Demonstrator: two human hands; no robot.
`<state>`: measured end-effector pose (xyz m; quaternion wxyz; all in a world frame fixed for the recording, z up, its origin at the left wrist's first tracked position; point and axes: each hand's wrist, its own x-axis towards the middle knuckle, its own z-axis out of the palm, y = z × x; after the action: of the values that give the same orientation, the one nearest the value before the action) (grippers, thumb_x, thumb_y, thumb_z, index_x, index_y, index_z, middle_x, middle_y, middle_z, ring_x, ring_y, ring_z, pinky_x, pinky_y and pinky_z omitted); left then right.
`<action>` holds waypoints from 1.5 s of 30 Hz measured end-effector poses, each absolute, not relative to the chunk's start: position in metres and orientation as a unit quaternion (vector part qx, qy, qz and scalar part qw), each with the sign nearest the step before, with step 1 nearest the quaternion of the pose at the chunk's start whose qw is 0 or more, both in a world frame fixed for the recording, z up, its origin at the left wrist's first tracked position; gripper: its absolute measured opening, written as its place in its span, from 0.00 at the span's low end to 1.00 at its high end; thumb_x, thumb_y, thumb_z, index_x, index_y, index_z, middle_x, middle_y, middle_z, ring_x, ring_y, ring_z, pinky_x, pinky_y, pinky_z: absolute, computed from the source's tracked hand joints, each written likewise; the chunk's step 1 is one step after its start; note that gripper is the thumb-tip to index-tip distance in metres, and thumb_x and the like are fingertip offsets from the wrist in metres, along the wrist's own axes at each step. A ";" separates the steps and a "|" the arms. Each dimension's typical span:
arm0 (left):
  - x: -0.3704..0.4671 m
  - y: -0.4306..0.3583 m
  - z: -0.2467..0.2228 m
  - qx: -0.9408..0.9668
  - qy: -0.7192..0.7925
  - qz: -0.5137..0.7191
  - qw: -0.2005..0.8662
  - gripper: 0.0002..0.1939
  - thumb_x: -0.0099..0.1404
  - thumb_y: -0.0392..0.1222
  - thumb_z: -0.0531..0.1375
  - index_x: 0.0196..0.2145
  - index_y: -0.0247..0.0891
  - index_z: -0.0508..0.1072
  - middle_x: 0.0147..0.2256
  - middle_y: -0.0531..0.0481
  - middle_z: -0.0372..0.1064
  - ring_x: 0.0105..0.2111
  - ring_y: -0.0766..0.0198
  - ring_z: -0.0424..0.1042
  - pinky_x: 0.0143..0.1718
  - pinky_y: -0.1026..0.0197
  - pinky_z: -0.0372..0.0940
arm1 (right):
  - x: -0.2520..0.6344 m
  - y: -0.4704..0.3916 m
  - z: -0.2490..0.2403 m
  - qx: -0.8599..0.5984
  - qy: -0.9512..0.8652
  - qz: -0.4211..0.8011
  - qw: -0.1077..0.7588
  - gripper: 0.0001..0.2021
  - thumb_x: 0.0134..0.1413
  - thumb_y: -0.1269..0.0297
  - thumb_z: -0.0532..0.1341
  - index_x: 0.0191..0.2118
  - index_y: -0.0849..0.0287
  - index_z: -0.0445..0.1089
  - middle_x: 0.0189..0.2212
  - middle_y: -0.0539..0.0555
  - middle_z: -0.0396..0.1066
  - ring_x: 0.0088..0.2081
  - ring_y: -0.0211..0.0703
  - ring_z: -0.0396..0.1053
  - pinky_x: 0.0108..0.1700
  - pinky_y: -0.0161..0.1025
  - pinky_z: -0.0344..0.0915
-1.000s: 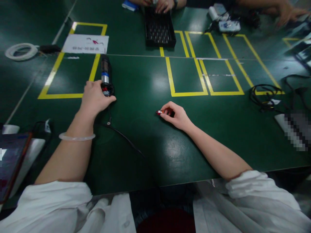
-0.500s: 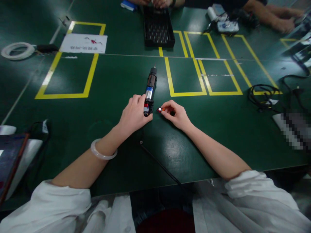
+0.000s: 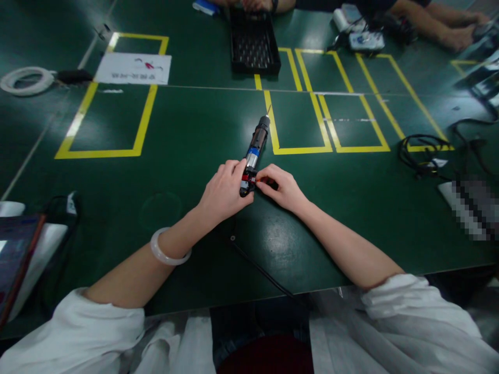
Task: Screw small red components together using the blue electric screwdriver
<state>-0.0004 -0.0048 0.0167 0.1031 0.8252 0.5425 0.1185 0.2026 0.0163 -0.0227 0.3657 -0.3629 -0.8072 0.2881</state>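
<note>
An electric screwdriver with its inner parts exposed lies tilted on the green table, its thin bit pointing away and to the right. My left hand is closed around its near end, thumb on the near side. My right hand pinches a small red and orange part against the right side of the tool's near end. The fingertips hide most of that part, so I cannot tell its exact kind. A black cable with a round metal end lies on the table just below my hands.
Ahead stands a black tray holding rows of small pieces, with another person's hands behind it. A white sign card and a white ring-shaped coil lie left. Coiled black cable is right; a tablet is near left.
The screwdriver has shifted right and toward me, its tip now angled right. My left hand moved with it. The small part, held apart from the tool before, now meets its side.
</note>
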 end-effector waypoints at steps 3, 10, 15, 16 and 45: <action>-0.001 -0.005 0.016 0.825 0.543 0.119 0.102 0.36 0.63 0.44 0.62 0.66 0.32 0.60 0.57 0.33 0.64 0.55 0.42 0.67 0.54 0.44 0.70 | 0.203 0.015 -0.021 -0.364 -0.811 0.267 0.373 0.04 0.65 0.68 0.59 0.40 0.56 0.72 0.40 0.55 0.70 0.41 0.44 0.69 0.44 0.42 0.68; 0.000 -0.007 0.014 0.830 0.537 0.124 0.083 0.36 0.65 0.45 0.62 0.67 0.32 0.60 0.57 0.33 0.63 0.55 0.42 0.67 0.53 0.45 0.69 | 0.203 0.015 -0.022 -0.373 -0.805 0.271 0.373 0.06 0.64 0.67 0.60 0.39 0.56 0.75 0.37 0.54 0.75 0.36 0.43 0.72 0.41 0.41 0.69; 0.003 -0.006 0.012 0.827 0.546 0.125 0.050 0.34 0.70 0.53 0.59 0.66 0.30 0.61 0.56 0.32 0.64 0.52 0.42 0.68 0.51 0.46 0.69 | 0.202 0.013 -0.017 -0.380 -0.790 0.273 0.395 0.06 0.63 0.67 0.60 0.40 0.57 0.74 0.35 0.53 0.77 0.33 0.41 0.72 0.39 0.40 0.70; 0.004 -0.006 0.012 0.824 0.552 0.123 0.046 0.33 0.71 0.53 0.59 0.65 0.30 0.61 0.55 0.32 0.65 0.52 0.42 0.68 0.50 0.46 0.69 | 0.202 0.012 -0.016 -0.382 -0.788 0.280 0.393 0.05 0.63 0.67 0.60 0.40 0.56 0.74 0.35 0.52 0.77 0.32 0.40 0.72 0.38 0.40 0.70; -0.133 0.066 0.034 0.673 0.736 0.035 0.066 0.35 0.74 0.57 0.53 0.71 0.37 0.53 0.64 0.31 0.52 0.62 0.30 0.57 0.59 0.28 0.60 | 0.205 0.016 -0.023 -0.356 -0.802 0.299 0.376 0.06 0.65 0.68 0.58 0.38 0.58 0.73 0.34 0.52 0.74 0.34 0.39 0.69 0.38 0.37 0.66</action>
<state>-0.1327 0.0657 0.0340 0.0664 0.6730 0.7358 0.0352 0.2045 0.0165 -0.0235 0.3758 -0.3563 -0.8016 0.2988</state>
